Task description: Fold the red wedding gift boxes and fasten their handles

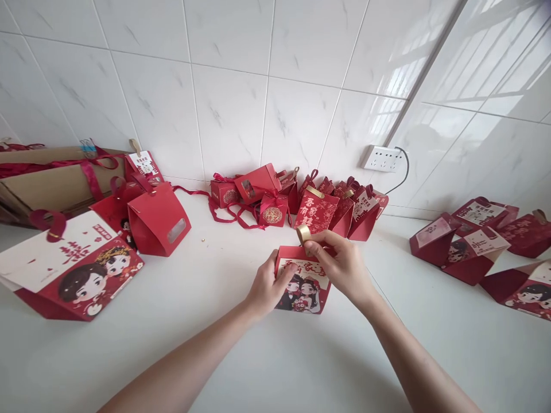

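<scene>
Item one: gift box (307,298), red and cream, lettering across the upper front, a printed wedding couple below. Location: between the two hands, standing on or just above the tabletop (224,367) – contact at the base cannot be made out. The front faces the person; its top edge runs from the left hand toward the right. Long axis not certain, the fingers covering part of the outline.

Left hand (269,284): clamped on the box's left side, thumb laid over the front panel, fingers behind.

Right hand (340,264): thumb and forefinger together, pinching a gold loop (303,232) above the top edge. Governing relation: the loop lies just at the right fingertips, on their left, and above the left hand; the right is the nearer hand to it, the left to the box's side.

Surroundings: beyond both hands, a red floral box (318,209) and a small cube box (274,213) with a gold emblem, among others near the tiled wall (232,115). Left of the left hand, a plain red box (150,221) with a window, a large couple-print box (92,287), and a brown carton (51,183) behind. Well right of the right hand – further red boxes (467,269).
</scene>
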The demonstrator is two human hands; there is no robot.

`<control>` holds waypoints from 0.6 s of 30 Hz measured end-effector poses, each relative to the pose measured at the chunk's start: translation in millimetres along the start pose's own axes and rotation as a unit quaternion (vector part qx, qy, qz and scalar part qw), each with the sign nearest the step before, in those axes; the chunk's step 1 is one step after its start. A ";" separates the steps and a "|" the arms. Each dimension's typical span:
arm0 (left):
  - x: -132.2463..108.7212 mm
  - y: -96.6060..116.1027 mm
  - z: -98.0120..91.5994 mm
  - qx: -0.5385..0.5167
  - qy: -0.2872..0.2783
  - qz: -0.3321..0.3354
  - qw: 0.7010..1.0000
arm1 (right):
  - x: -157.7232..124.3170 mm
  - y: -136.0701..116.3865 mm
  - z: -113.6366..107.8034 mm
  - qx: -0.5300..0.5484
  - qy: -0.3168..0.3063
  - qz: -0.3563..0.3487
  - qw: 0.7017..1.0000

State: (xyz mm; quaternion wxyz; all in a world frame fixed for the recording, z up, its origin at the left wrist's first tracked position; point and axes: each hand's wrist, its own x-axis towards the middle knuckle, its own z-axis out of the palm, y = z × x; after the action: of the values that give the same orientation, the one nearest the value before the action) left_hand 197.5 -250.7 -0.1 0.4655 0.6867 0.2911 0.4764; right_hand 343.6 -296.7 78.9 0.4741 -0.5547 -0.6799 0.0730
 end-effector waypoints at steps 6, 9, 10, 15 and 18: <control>-2.6 3.5 -2.3 0.029 -0.011 0.029 0.999 | -10.5 15.2 4.4 0.156 0.065 0.072 0.983; -5.1 6.2 -2.5 0.028 -0.030 0.037 0.998 | -15.5 17.0 6.7 0.198 0.090 0.103 0.971; -5.4 8.0 -3.1 0.025 -0.037 0.036 0.998 | -16.8 16.1 7.3 0.201 0.101 0.103 0.969; -3.2 29.1 -9.7 -0.010 -0.060 0.060 0.996 | -23.9 5.3 11.1 0.168 0.121 0.053 0.977; -3.8 44.2 -10.3 -0.018 -0.045 0.103 0.994 | -29.4 -1.0 15.5 0.165 0.113 0.016 0.980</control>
State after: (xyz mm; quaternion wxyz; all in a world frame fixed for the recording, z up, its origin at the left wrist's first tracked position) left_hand 184.7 -267.8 40.2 0.4391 0.7252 0.1892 0.4954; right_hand 329.8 -314.6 54.5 0.6318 -0.4845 -0.5914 0.1281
